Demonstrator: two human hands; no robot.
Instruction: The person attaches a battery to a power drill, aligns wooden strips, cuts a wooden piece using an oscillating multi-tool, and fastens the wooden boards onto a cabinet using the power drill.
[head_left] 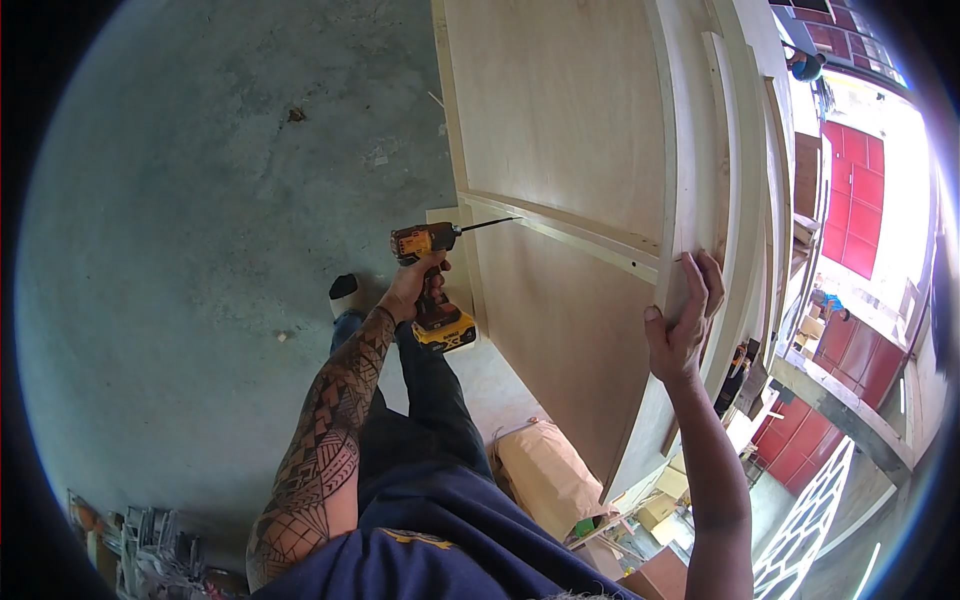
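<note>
My left hand [418, 285] is wrapped round the handle of a yellow and black cordless drill [425, 240]. From its chuck a long thin bit [488, 226] points right, its tip at a wooden batten [580, 232] that runs across a large plywood panel structure [560, 100]. Whether the tip has entered the wood, I cannot tell. My right hand [690, 325] lies with fingers stretched out on the edge of the structure, beside the batten's right end. A small dark hole [633, 264] shows in the batten near that hand.
Long wooden strips [735, 150] lie along the structure's right side. A brown paper-covered bundle [550, 465] is on the floor below it. Grey concrete floor [200, 250] spreads to the left, with stacked material [155, 550] at bottom left. People are in the background at right.
</note>
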